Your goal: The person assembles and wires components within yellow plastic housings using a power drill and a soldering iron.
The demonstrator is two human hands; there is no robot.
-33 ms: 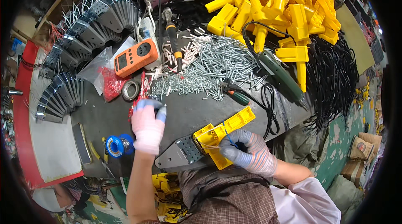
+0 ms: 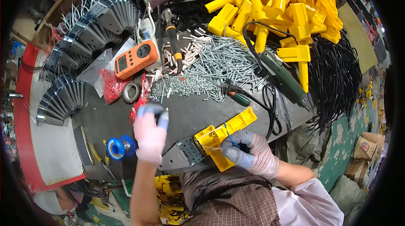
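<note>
At table [image 2: 190,110]: open-faced yellow housing [image 2: 217,135]; right hand [image 2: 252,153] pinches blue wire [image 2: 227,129], left hand [image 2: 150,135] unclear.

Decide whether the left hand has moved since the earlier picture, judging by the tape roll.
Yes: the left hand has shifted slightly down the picture, away from the tape roll.

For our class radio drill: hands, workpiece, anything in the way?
Left hand blurred near red tubing, grip unclear; right hand curled at yellow plastic handle casing. Casing open side up, blue wire across it, perforated metal bracket adjoining. Green-handled tool close beyond.
</note>
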